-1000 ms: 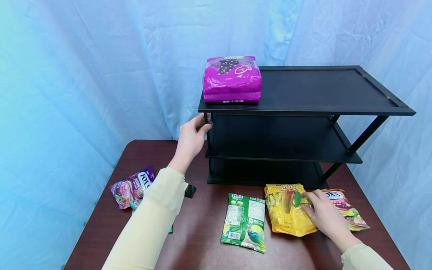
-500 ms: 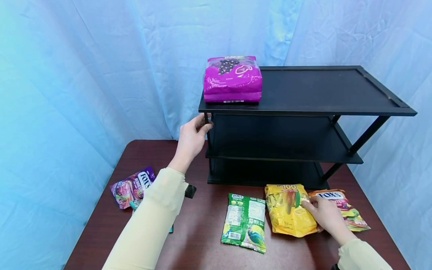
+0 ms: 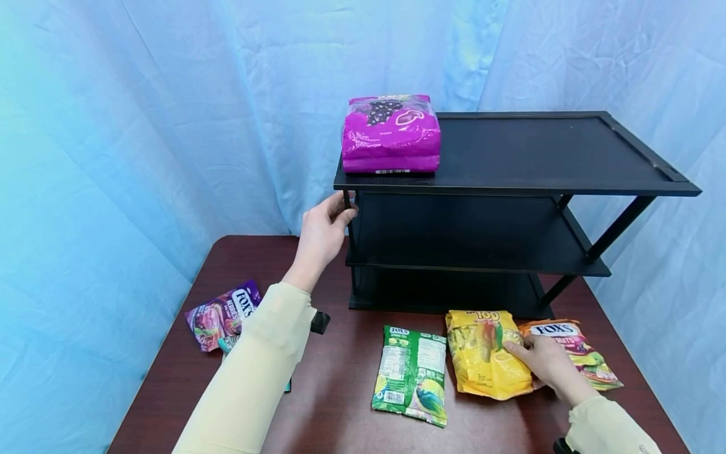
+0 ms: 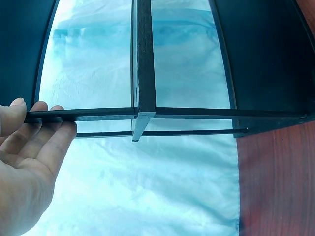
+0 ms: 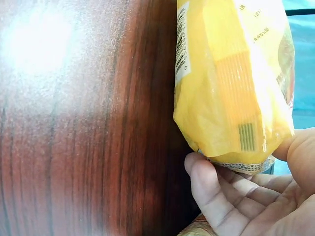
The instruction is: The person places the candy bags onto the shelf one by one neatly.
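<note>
A black three-tier shelf (image 3: 544, 151) stands on the dark red-brown table. At its front left corner, my left hand (image 3: 322, 232) holds the upright post (image 4: 96, 114), thumb on one side and fingers on the other. My right hand (image 3: 549, 364) grips the right edge of a yellow candy bag (image 3: 482, 372) lying in front of the shelf. In the right wrist view, the thumb is at the bag's front and the fingers (image 5: 205, 179) curl round its sealed edge. An orange and pink FOX'S bag (image 3: 592, 362) lies partly behind this hand.
A magenta candy bag (image 3: 391, 142) sits on the top tier's left end. A green FOX'S bag (image 3: 409, 375) lies left of the yellow one. At the far left lies a purple FOX'S bag (image 3: 224, 315); a teal item beside it is mostly hidden by my left sleeve.
My right hand has slid right and down, from over the yellow bag's front to its right edge, uncovering more of the bag. The left hand stays on the post.
</note>
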### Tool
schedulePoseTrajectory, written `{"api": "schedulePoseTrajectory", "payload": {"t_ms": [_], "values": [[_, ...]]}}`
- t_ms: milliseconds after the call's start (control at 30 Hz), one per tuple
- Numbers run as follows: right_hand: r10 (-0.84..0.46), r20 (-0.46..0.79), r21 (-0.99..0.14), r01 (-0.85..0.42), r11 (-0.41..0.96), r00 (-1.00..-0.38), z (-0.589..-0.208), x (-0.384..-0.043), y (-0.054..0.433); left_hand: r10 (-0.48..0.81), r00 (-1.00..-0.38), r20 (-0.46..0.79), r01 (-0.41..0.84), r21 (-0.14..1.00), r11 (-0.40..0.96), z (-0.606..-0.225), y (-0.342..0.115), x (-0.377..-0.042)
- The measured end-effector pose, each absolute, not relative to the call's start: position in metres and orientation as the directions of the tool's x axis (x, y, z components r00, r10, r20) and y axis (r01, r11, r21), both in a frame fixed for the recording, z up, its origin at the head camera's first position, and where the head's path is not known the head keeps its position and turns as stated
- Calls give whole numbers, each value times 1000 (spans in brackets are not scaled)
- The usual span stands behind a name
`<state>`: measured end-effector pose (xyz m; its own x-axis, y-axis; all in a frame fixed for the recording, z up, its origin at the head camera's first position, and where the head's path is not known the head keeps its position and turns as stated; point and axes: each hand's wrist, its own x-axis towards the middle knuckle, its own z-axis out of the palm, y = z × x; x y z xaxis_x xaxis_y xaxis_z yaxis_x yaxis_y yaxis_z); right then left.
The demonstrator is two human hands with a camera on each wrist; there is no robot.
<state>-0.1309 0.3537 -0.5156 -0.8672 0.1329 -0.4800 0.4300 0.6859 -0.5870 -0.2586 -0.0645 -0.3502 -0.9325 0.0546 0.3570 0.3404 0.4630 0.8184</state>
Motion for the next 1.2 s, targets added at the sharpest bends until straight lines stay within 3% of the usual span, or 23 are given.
{"api": "schedulePoseTrajectory", "payload": {"t_ms": [200,633,800,1000,1200], "values": [[117,-441,-590,385,710,-890,-514,-135,353,56,-934,352,337,820,462,-350,-65,-259],[55,-214,-634,182,751,-975,-500,-132,339,58,-942,331,323,841,434,-352,-67,-260],[-1,-49,-601,29,799,-999,-487,-125,335,68,-945,319,317,848,425,-351,-68,-260],[-147,251,-506,-259,823,-957,-466,-120,335,72,-952,299,300,848,437,-351,-69,-261],[-193,373,-452,-359,816,-908,-438,-117,344,71,-953,295,295,846,445,-353,-70,-261]]}}
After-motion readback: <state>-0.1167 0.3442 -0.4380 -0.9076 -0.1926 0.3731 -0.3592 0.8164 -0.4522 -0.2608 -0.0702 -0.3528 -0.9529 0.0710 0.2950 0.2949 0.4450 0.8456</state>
